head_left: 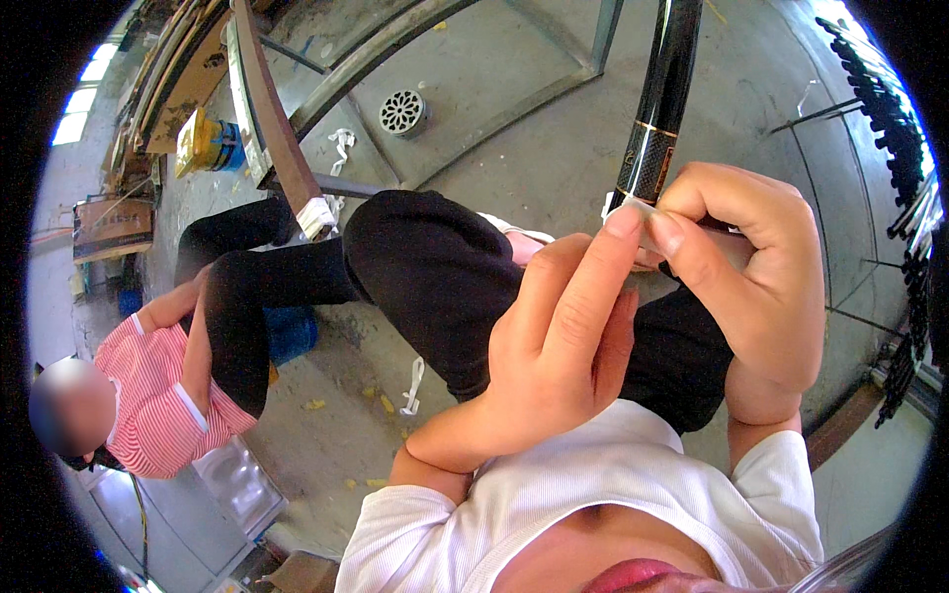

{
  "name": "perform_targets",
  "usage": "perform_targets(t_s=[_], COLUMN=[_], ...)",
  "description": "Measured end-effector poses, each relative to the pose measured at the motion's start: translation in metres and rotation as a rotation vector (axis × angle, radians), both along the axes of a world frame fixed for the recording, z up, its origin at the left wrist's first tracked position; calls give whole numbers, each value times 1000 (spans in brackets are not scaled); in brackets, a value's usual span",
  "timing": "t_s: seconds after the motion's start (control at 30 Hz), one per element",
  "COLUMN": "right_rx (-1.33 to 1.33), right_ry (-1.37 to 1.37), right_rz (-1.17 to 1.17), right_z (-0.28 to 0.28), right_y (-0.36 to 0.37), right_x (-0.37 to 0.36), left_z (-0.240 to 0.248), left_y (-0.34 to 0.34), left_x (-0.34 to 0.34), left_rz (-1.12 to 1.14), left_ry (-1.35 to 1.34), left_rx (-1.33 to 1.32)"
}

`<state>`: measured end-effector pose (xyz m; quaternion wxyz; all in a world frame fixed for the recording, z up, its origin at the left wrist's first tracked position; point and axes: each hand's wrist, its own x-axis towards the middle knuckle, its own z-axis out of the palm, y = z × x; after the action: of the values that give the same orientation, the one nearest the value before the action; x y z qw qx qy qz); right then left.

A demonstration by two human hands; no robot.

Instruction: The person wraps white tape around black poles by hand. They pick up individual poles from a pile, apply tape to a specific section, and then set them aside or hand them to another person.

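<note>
A glossy black rod (664, 89) with gold bands and a chequered section, which looks like a fishing rod, runs from the top edge down to my hands. Its near end lies behind my fingers. A small whitish piece of tape or film (645, 210) shows at that end. My left hand (568, 321) pinches at this piece with its fingertips. From the other side, my right hand (756, 262) closes thumb and bent index finger on it, just beside the rod. What lies under the fingers is hidden.
Left, a co-worker in a striped shirt (163, 395) sits close by. A metal frame (494, 124) and a brown padded bar (277, 128) stand ahead. Black rods (880, 128) hang at the right. White strips (413, 385) lie on the floor near a drain cover (403, 112).
</note>
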<state>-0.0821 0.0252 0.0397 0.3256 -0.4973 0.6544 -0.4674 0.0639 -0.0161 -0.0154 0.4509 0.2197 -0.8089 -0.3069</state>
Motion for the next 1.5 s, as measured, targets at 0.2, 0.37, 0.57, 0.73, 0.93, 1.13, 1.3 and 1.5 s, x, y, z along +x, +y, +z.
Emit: perform_targets(t_s=[0.2,0.37,0.57,0.73,0.93,1.13,1.3,1.5], right_rx=[-3,-10,-23,-2,-27,-9,-5,-26], right_ry=[-41,-53,-46,-89,-64,-55,-22,-32], right_rz=[-27,-46,-42,-49,-43,-42,-48,-46], right_z=[2,2,1,2,1,2,2,1], right_y=[0,1,1,2,3,5,7,8], right_x=[3,3,2,1,0,0,0,1], left_z=[2,-6,-6,2,3,-2,-2,-11], left_y=[3,3,4,4,5,9,6,12], left_x=[0,-1,-1,2,2,2,3,5], left_rz=[-28,-52,-66,-75,-77,-73,-112,-92], left_ry=[23,68,79,17,1,60,73,139], left_rx=[82,79,111,137,133,174,145,210])
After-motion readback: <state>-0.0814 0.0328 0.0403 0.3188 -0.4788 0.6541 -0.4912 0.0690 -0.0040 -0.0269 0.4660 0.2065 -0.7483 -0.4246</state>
